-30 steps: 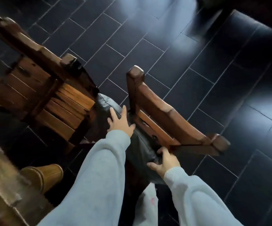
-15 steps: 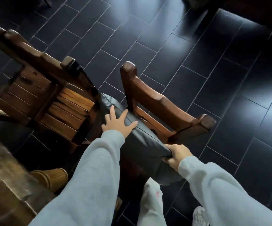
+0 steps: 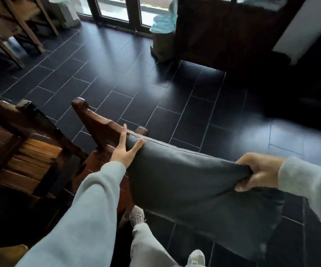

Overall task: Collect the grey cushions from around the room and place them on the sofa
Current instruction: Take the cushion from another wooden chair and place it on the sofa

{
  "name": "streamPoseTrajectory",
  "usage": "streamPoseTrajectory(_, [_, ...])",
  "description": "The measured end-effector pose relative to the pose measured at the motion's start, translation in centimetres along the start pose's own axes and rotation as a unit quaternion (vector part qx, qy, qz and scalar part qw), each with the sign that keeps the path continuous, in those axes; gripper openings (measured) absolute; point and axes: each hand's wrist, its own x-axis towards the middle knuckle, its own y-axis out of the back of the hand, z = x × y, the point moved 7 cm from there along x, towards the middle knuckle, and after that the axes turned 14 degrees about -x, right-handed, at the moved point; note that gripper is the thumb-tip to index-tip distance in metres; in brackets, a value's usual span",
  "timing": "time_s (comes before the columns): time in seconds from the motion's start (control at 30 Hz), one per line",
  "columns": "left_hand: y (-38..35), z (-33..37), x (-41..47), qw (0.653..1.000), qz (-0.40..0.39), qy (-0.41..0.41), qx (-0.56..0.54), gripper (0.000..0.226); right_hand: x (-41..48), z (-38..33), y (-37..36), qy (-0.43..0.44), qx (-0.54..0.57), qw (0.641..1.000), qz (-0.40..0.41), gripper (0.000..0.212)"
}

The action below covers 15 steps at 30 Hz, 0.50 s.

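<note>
A dark grey cushion (image 3: 190,182) hangs in the air in front of me, clear of the wooden chair (image 3: 98,124) it lay on. My right hand (image 3: 257,171) pinches its right corner in a closed fist. My left hand (image 3: 126,150) presses flat against its left end, fingers spread, thumb over the top edge. Both arms wear light grey sleeves. No sofa is in view.
A second slatted wooden chair (image 3: 26,151) stands to the left. Dark tiled floor (image 3: 155,93) stretches ahead. A dark wooden cabinet (image 3: 223,35) sits at the back right beside a glass door (image 3: 121,8). More wooden furniture (image 3: 11,26) stands at the back left. My feet (image 3: 137,216) show below.
The cushion has been lifted out from between the two chairs and swung to the right. My view has risen from the chairs to the room ahead.
</note>
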Motion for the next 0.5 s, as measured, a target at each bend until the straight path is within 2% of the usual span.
streamPoseTrajectory(0.07, [-5.2,3.0,-2.5,0.995,-0.033,0.003,-0.096,0.103,-6.6,5.3,1.6,-0.028,0.034,0.999,0.026,0.03])
streamPoseTrajectory(0.13, [-10.9,5.2,-4.8,0.976,-0.104,0.021,-0.188,0.126,-13.2,10.2,3.4,-0.052,0.088,0.993,0.06,0.041])
streamPoseTrajectory(0.23, [-18.9,6.8,-7.6,0.955,-0.204,0.068,-0.203,0.127,-21.1,16.1,5.7,-0.038,0.143,0.984,0.099,0.054])
streamPoseTrajectory(0.27, [-21.3,7.9,-8.0,0.951,-0.224,0.054,-0.205,0.126,-23.5,18.0,6.2,-0.04,0.159,0.98,0.114,0.056])
streamPoseTrajectory(0.3, [-23.9,9.5,-8.4,0.949,-0.238,0.025,-0.208,0.121,-25.9,20.1,6.5,-0.043,0.176,0.975,0.128,0.057])
streamPoseTrajectory(0.4, [-30.5,16.2,-8.9,0.94,-0.252,-0.061,-0.22,0.084,-31.2,26.9,6.9,-0.077,0.185,0.963,0.182,0.064])
streamPoseTrajectory(0.5, [-36.4,22.0,-8.9,0.935,-0.262,-0.073,-0.228,0.065,-34.2,33.5,7.0,-0.103,0.202,0.949,0.22,0.063])
